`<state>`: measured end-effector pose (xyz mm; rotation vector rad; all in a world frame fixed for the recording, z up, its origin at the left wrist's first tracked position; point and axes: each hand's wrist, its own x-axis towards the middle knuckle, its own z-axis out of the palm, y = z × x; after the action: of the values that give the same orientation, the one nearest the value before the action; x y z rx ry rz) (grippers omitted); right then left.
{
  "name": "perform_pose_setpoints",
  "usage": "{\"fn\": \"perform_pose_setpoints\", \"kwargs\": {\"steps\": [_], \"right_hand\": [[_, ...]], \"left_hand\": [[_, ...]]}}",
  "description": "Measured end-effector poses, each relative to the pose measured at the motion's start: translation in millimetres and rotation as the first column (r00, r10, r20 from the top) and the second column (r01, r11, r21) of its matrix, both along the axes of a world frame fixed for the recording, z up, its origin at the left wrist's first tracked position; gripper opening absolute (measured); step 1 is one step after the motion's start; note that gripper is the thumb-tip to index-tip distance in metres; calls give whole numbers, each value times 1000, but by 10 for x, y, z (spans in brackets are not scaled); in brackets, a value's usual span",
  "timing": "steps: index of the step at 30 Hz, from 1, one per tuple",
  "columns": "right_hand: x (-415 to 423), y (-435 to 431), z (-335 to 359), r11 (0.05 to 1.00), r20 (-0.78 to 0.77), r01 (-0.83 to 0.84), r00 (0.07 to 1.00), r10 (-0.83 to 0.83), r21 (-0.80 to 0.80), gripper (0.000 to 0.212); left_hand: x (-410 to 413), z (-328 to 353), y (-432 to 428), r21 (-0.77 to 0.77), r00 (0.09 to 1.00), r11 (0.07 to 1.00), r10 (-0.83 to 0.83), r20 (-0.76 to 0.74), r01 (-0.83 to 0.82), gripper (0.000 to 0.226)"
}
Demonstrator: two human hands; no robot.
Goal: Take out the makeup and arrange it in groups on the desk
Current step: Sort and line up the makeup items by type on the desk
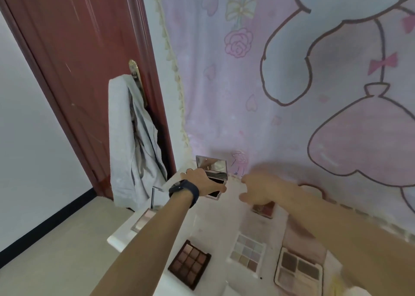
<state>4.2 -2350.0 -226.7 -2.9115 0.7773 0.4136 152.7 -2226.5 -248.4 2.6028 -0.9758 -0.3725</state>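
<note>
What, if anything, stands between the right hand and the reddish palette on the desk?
Nothing visible does. The right hand, fingers loosely spread, is right by the reddish palette and hides its far edge from the camera. The mirrored palette held by the left hand is off to the left, out of the path.

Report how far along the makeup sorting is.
Done: a brown palette, a pastel palette and a four-pan palette lie open in a row on the desk, a reddish compact behind them. In hand: the left hand grips a mirrored compact at the desk's back; the right hand hovers open beside it. Left: placing that compact; no bag shows, so I cannot tell what remains.
</note>
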Motion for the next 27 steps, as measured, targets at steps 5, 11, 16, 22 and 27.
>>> {"fn": "perform_pose_setpoints", "kwargs": {"steps": [5,11,16,22,27], "right_hand": [[305,-74,-298,999,-110,-29,994,26,-29,56],[391,-115,-496,996,-186,-56,982,42,-70,59],[411,-68,-562,995,-190,-64,981,50,-73,60],[385,-96,-633,994,-172,-76,983,62,-78,69],[375,-102,-660,994,-169,-77,984,63,-76,73]], "left_hand": [[171,-385,-233,10,1000,1000,-1,-15,1,92],[262,-533,-347,62,995,997,-47,91,41,85],[289,-495,-254,8,997,997,-71,35,70,87],[307,-532,-220,-37,999,999,-37,-13,37,90],[284,-528,-234,-18,999,999,-51,-2,51,90]]}}
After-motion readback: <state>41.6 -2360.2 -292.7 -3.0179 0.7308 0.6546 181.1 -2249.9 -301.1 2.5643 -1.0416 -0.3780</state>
